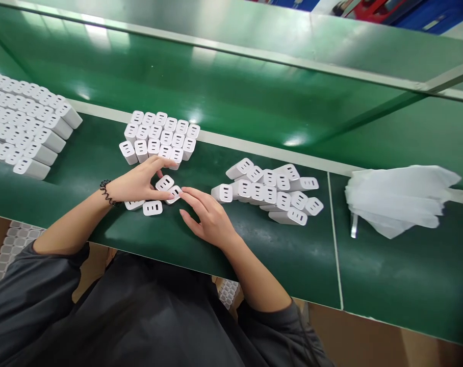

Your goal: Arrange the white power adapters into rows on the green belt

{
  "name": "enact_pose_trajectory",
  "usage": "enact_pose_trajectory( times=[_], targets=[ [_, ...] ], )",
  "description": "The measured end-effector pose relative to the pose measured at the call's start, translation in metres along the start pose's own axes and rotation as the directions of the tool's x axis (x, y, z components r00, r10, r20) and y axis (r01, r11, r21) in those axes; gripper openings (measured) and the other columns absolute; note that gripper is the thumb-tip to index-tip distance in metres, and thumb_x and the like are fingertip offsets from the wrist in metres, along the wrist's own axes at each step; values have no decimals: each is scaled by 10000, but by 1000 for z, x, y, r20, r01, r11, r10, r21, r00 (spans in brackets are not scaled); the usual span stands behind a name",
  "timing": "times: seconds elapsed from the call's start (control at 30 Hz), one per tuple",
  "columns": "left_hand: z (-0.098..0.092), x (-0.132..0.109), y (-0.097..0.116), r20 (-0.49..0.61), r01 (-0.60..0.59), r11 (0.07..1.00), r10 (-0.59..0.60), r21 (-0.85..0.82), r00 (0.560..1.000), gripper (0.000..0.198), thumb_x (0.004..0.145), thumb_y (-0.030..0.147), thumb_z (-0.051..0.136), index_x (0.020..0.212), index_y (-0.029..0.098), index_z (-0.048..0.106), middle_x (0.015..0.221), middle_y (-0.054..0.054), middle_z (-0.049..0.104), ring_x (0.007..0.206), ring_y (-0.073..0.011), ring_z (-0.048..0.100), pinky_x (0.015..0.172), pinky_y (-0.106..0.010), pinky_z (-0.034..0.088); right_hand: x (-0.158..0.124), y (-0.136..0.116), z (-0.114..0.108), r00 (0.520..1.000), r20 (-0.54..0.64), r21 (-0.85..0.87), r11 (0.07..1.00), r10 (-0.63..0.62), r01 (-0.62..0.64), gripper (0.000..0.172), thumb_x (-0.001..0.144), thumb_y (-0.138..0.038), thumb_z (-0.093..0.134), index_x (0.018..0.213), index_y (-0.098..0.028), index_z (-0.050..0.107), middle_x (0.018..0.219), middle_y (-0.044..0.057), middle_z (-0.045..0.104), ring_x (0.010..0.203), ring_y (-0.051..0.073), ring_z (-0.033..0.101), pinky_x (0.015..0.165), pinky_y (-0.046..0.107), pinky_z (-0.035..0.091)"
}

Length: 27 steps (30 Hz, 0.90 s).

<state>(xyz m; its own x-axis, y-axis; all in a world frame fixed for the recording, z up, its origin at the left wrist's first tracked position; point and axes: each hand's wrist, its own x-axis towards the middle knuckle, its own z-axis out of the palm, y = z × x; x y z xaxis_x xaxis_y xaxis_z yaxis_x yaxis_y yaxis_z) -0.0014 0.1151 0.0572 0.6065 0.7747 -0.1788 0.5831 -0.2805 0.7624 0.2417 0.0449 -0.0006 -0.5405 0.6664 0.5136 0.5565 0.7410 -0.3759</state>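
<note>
My left hand [142,181] is spread around a white charger block [164,183], with its thumb along a second block [174,194]. The fingertips of my right hand [206,216] touch the right side of that second block, and its thumb stands apart. Below my left hand lie another white block [152,208] and one partly hidden by the palm. Beyond the fingers, white blocks stand in rows [155,131], their port faces up. To the right, a looser group of white blocks [269,194] leans in several directions.
A large array of white blocks [21,117] fills the left end of the green bench [308,265]. A stack of thin white bags [400,199] lies at the right. Behind runs a green panel [235,97]. Boxes with more white pieces [15,244] show below the bench edge.
</note>
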Motion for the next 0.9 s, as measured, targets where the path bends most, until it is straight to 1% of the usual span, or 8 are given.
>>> enact_pose_trajectory(
  times=[0.07,0.13,0.27,0.33,0.5,0.57,0.77,0.9],
  targets=[
    [-5,-1,-3,89,12,990,0,-140,996,720,793,474,726,1416,248,443,1456,-129,418,1219,-255,531,736,-297,626,-1,2,-1,1000,-13,-10,1000,15,-15,424,971,-233,574,1385,-174,509,1293,152,660,1154,239,661,933,377,586],
    [-7,-1,-5,150,25,979,5,-202,989,710,804,410,707,1436,243,429,1484,-132,407,1237,-254,527,725,-279,627,-1,3,-1,1000,-11,-34,999,13,-13,395,968,-286,600,1343,-177,542,1286,154,665,1120,243,676,907,376,592],
    [-5,1,-7,231,43,977,7,-210,973,674,825,307,642,1458,222,428,1441,-141,471,1157,-221,576,689,-241,615,0,1,4,1000,-20,-87,996,20,-22,400,947,-391,641,1288,-188,590,1287,157,664,979,224,702,797,355,604],
    [-3,3,-8,259,31,978,24,-206,966,657,835,301,632,1460,225,442,1425,-136,497,1126,-206,593,710,-242,615,0,0,7,999,-21,-90,995,34,-35,396,953,-395,631,1295,-201,591,1272,147,672,950,213,704,773,340,604],
    [-1,5,-11,283,57,984,-7,-169,959,599,853,372,658,1424,250,521,1231,-101,623,1010,-194,656,733,-265,607,-1,2,7,998,-41,-11,998,57,-57,432,952,-320,625,1358,-201,537,1259,141,675,1059,230,699,864,350,607],
    [-1,6,-11,291,73,984,-22,-165,956,583,857,379,661,1413,256,538,1180,-90,640,982,-193,671,730,-266,603,-2,4,6,997,-43,12,997,70,-70,464,950,-309,624,1386,-203,508,1266,145,669,1105,242,689,886,363,608],
    [-2,6,-13,320,105,976,-39,-190,946,577,853,359,672,1408,269,543,1252,-91,642,990,-192,682,792,-295,605,-3,5,2,996,-33,54,995,86,-84,510,947,-284,615,1428,-220,458,1279,145,654,1148,248,674,927,380,606],
    [-1,6,-14,326,109,972,-35,-210,945,578,859,370,675,1414,276,542,1218,-83,654,976,-188,679,811,-311,607,-3,6,1,995,-35,72,993,92,-89,545,942,-268,621,1450,-235,428,1290,139,649,1164,249,668,929,379,609]
  ],
)
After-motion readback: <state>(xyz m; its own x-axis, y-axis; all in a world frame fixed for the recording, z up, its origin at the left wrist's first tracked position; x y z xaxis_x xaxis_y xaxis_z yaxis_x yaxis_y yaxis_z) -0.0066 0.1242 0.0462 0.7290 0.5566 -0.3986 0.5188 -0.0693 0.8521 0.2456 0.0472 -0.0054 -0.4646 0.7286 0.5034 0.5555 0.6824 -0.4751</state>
